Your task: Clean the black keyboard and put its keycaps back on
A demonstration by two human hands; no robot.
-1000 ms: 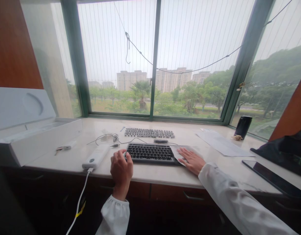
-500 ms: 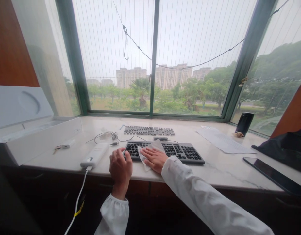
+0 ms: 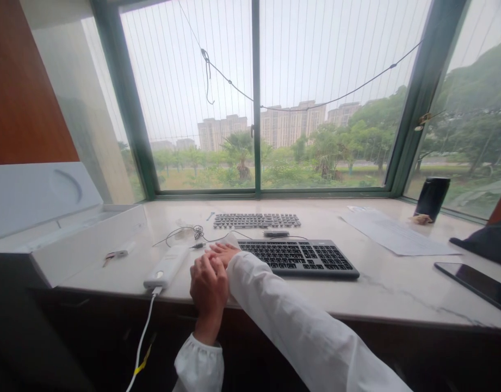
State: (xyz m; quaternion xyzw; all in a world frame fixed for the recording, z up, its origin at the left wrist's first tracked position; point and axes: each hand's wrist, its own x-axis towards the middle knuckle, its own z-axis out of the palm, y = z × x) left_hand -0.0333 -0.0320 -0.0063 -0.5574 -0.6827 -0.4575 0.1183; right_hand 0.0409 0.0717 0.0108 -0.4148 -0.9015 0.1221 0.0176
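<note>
Right hand (image 3: 222, 251): yours has left the keyboard (image 3: 299, 258), fingers together, flat on a white wipe (image 3: 233, 238)
Left hand (image 3: 208, 288): your grip curled closed, anything held hidden

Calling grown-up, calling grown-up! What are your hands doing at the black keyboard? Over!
Left hand curled at the black keyboard's hidden end. Right-hand fingers laid flat beside it, white wipe showing past them. White power bank close by left hand. Over.

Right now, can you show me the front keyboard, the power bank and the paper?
Front keyboard (image 3: 297, 257): head view, on the black keys.
Power bank (image 3: 165, 266): head view, on its white top.
Paper (image 3: 397, 234): head view, on the middle of the sheet.
</note>
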